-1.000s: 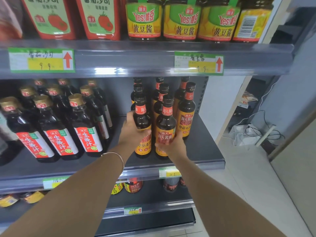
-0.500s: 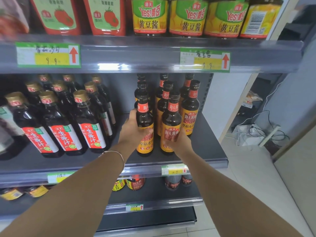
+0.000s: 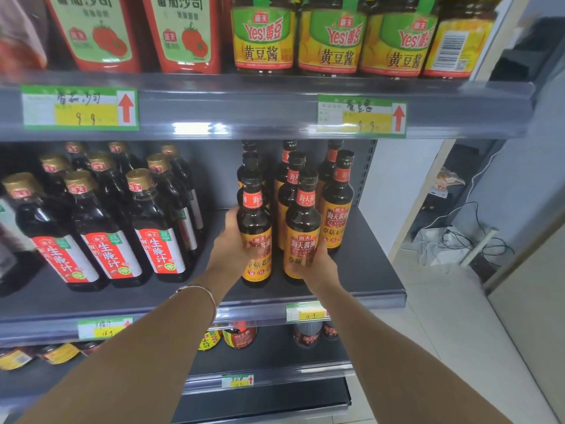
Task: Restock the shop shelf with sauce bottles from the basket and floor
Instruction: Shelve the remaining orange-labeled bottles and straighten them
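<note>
Two dark soy sauce bottles with orange labels and black caps stand upright at the front of the grey middle shelf (image 3: 373,289). My left hand (image 3: 232,246) wraps the left bottle (image 3: 255,221) from its left side. My right hand (image 3: 318,264) grips the lower part of the right bottle (image 3: 302,228) from the front right. Several more bottles of the same kind (image 3: 337,203) stand in rows right behind them. No basket is in view.
Larger gold-capped bottles with red labels (image 3: 156,228) fill the shelf's left half. Ketchup pouches (image 3: 180,32) and yellow bean sauce jars (image 3: 263,38) sit on the shelf above. Lower shelves hold jars (image 3: 240,335). Cables and a white bag (image 3: 443,243) lie on the floor at right.
The view has tilted slightly, so the shelf sits a little lower in the frame. Both hands stay on the two front bottles, which stand at almost the same spot.
</note>
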`<action>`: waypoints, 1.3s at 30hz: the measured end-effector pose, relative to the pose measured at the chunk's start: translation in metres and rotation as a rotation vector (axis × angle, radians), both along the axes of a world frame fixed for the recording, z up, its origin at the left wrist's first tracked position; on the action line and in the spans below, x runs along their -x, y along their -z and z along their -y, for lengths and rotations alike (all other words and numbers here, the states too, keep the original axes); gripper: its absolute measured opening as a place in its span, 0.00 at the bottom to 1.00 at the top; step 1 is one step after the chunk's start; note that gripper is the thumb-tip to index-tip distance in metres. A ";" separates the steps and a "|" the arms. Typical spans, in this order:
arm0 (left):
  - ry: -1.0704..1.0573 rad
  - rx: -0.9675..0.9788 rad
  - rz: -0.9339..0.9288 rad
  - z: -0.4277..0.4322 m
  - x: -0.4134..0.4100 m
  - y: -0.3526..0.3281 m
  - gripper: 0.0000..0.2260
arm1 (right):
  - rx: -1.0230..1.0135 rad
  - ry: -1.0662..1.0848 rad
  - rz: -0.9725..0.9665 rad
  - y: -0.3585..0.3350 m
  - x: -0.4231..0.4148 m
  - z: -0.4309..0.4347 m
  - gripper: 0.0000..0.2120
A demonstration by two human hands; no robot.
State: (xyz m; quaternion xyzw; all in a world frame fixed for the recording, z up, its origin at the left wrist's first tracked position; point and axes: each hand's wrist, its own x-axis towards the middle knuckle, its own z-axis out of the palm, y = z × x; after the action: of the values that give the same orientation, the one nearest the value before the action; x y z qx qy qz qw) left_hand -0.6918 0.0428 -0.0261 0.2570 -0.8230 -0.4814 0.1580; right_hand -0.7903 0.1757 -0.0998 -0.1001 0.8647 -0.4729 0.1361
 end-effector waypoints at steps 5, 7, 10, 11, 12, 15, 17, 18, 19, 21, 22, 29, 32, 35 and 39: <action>0.006 0.023 0.010 0.002 0.003 0.001 0.37 | -0.013 -0.010 0.003 0.000 0.003 0.002 0.34; 0.006 0.023 0.010 0.002 0.003 0.002 0.38 | -0.023 -0.019 -0.002 0.001 0.004 0.001 0.34; 0.015 0.026 0.012 0.002 0.003 0.000 0.38 | -0.034 -0.024 -0.003 0.001 0.004 0.000 0.35; 0.020 0.026 0.013 0.002 0.003 0.000 0.38 | -0.034 -0.024 0.003 0.000 0.004 0.000 0.35; 0.027 0.024 0.013 0.002 0.003 -0.001 0.39 | -0.034 -0.025 0.009 -0.001 0.004 0.000 0.36; 0.047 0.018 0.007 0.000 0.000 -0.005 0.41 | -0.049 -0.033 0.029 -0.003 0.003 -0.002 0.39; 0.046 0.019 -0.003 -0.001 -0.003 -0.007 0.42 | -0.062 -0.042 0.031 -0.006 0.001 -0.004 0.39; 0.045 0.023 -0.007 -0.002 -0.005 -0.008 0.42 | -0.063 -0.042 0.032 -0.007 0.001 -0.004 0.39; 0.045 0.034 -0.006 -0.002 -0.006 -0.009 0.42 | -0.063 -0.040 0.033 -0.008 0.000 -0.004 0.38; 0.048 0.074 -0.002 -0.001 -0.008 -0.009 0.39 | -0.075 -0.038 0.024 -0.011 -0.002 -0.003 0.38; 0.048 0.098 -0.002 -0.001 -0.009 -0.009 0.37 | -0.080 -0.034 0.015 -0.012 -0.003 -0.003 0.37; 0.020 0.172 -0.048 0.002 -0.005 -0.015 0.28 | -0.007 0.065 -0.074 -0.021 -0.003 0.004 0.28; 0.041 0.183 -0.047 0.004 -0.001 -0.018 0.26 | -0.010 0.052 -0.079 -0.021 -0.002 0.004 0.26; 0.053 0.175 -0.052 0.006 -0.002 -0.017 0.26 | -0.016 0.038 -0.084 -0.022 0.000 0.004 0.27; 0.087 0.168 -0.054 0.008 -0.003 -0.019 0.26 | -0.017 0.038 -0.078 -0.021 0.000 0.004 0.26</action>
State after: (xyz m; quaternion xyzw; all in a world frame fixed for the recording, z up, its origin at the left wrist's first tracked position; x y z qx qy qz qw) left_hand -0.6892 0.0346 -0.0071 0.1940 -0.8662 -0.4238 0.1801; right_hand -0.7908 0.1717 -0.0786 -0.1006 0.8752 -0.4637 0.0940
